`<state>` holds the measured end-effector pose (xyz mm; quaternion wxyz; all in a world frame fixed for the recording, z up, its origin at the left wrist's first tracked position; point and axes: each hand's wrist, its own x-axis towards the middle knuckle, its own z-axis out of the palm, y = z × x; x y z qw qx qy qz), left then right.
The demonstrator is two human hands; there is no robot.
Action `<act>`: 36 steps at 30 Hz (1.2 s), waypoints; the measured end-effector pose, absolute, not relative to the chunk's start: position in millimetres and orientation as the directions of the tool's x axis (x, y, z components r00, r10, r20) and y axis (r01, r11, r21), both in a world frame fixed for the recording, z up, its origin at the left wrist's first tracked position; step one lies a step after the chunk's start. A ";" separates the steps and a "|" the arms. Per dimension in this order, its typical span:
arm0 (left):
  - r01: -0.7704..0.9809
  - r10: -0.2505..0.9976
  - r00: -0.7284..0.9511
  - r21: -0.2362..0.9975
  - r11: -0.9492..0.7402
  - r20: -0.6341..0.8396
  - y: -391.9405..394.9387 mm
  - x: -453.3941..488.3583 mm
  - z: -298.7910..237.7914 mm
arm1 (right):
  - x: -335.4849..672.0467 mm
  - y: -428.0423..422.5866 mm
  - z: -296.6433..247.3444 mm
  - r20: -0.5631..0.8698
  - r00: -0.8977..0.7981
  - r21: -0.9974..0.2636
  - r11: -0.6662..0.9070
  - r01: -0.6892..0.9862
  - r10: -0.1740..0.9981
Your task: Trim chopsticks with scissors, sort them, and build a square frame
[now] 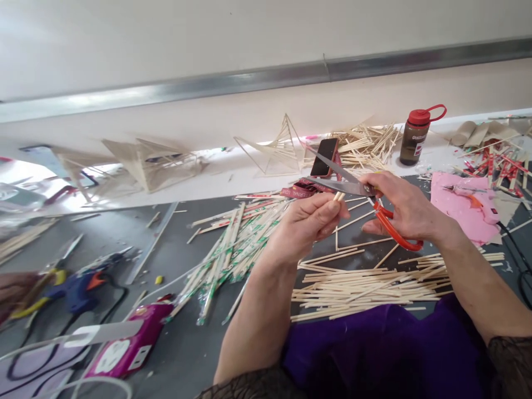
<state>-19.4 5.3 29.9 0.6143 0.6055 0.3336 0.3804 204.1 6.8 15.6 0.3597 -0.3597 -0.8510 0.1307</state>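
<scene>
My left hand (310,224) is closed round a small bunch of pale wooden sticks (339,196), whose ends poke up past the thumb. In my right hand (399,205) is a pair of scissors with red-orange handles (393,230). Their blades (336,180) are spread apart and point left, just above the stick ends; I cannot tell whether they touch. Beneath both hands lies a pile of bare wooden sticks (374,285). Left of my left wrist is a heap of chopsticks in green-printed wrappers (233,244).
Stick models (145,166) stand along the wall ledge, near a phone (325,157) and a red-capped bottle (415,136). A glue gun (469,197) lies on pink sheet at right. At left are a blue glue gun (81,291), a magenta power strip (133,338) and another person's hand (19,291).
</scene>
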 end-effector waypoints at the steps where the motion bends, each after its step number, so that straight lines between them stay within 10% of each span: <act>1: -0.071 0.867 0.496 0.997 -0.009 0.043 6.0 -19.6 29.6 | 204.0 6.4 16.0 0.522 -0.485 -0.477 0.712 0.516 0.702; 36: -0.122 0.700 0.714 0.983 0.140 -0.011 17.8 -42.5 10.2 | 199.3 -5.8 24.1 0.503 -0.627 -0.336 0.803 0.492 0.595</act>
